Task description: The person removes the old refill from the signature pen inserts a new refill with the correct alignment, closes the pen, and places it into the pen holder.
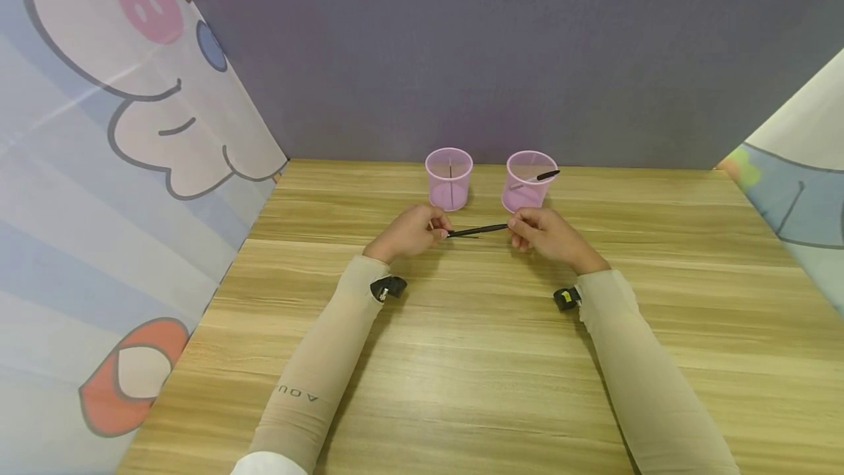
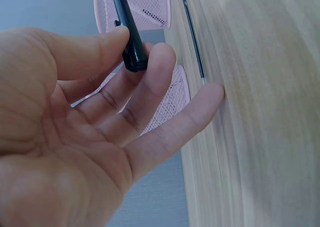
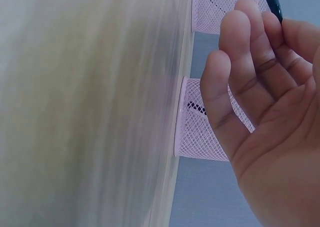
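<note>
A black pen [image 1: 479,230] is held level between both hands, just above the table. My left hand [image 1: 410,233] pinches its blunt, clip-side end, seen close up as a black barrel [image 2: 131,44] in the left wrist view. The right hand [image 1: 549,234] pinches the opposite end between thumb and index finger; in the right wrist view only a short dark piece of the pen [image 3: 272,3] shows. On the table beneath lies a thin dark pen refill [image 2: 194,37], close to the tip of a left finger.
Behind the hands stand two pink mesh cups. The left cup [image 1: 449,185] has a thin dark stick upright in it; the right cup [image 1: 523,193] holds a leaning pen [image 1: 547,175] with a black end. A grey panel [image 1: 501,57] rises behind the wooden table [image 1: 461,358].
</note>
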Demonstrator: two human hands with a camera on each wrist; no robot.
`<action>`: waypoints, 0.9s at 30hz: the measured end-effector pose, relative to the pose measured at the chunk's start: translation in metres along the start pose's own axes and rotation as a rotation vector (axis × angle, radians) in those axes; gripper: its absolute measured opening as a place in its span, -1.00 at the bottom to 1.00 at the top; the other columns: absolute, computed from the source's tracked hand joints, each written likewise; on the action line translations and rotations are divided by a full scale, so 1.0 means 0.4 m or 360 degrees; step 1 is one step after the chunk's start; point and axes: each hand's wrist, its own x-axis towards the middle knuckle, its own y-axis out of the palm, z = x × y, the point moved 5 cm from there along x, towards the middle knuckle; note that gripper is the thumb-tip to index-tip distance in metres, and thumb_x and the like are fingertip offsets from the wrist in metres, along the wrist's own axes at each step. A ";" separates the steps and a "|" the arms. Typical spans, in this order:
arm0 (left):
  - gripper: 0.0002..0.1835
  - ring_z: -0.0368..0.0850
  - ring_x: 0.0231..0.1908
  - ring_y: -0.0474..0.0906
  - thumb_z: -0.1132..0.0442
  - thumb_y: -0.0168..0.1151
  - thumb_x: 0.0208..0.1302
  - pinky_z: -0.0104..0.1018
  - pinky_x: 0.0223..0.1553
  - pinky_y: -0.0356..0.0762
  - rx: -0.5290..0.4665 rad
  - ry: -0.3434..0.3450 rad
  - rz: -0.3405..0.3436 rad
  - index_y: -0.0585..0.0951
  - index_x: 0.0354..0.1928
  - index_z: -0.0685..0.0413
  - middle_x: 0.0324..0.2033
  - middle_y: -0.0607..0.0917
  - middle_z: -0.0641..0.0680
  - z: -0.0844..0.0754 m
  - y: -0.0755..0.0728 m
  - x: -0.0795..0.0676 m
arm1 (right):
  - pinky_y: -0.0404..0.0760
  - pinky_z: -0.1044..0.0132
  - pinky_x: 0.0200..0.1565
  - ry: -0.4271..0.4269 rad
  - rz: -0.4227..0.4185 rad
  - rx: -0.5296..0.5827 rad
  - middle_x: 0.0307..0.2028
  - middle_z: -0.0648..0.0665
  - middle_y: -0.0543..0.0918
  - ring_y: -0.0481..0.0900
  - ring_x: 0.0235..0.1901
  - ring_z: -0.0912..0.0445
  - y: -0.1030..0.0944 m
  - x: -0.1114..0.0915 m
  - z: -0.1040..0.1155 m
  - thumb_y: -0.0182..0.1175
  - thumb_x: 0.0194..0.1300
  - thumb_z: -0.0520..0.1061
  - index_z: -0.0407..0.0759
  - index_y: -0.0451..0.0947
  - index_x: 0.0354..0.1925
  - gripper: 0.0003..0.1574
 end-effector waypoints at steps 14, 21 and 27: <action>-0.90 -0.15 -0.35 0.65 0.35 0.21 0.45 -0.35 -0.27 0.59 0.0009 -0.0003 0.0004 0.70 -0.13 0.12 -0.30 0.70 0.07 -0.002 -0.002 0.001 | 0.67 0.20 -0.45 0.0009 -0.0023 0.0093 -0.40 -0.29 0.66 0.64 -0.46 -0.04 -0.008 0.000 0.002 0.11 0.53 -0.17 -0.41 0.52 -0.09 -0.75; -0.89 -0.15 -0.35 0.65 0.36 0.20 0.45 -0.35 -0.28 0.60 0.0001 -0.0011 0.0005 0.70 -0.13 0.13 -0.30 0.70 0.08 -0.001 -0.004 0.001 | 0.67 0.20 -0.46 -0.0016 -0.0040 0.0161 -0.40 -0.29 0.65 0.64 -0.47 0.03 -0.009 0.000 0.006 0.13 0.44 -0.36 -0.47 0.48 -0.05 -0.82; -0.89 -0.15 -0.35 0.64 0.35 0.21 0.45 -0.35 -0.28 0.59 0.0006 -0.0016 0.0006 0.70 -0.13 0.13 -0.31 0.70 0.07 -0.002 -0.003 0.001 | 0.66 0.21 -0.48 -0.0044 -0.0050 0.0140 -0.43 -0.23 0.64 0.62 -0.49 0.05 -0.009 0.001 0.008 0.14 0.44 -0.36 -0.47 0.50 -0.09 -0.86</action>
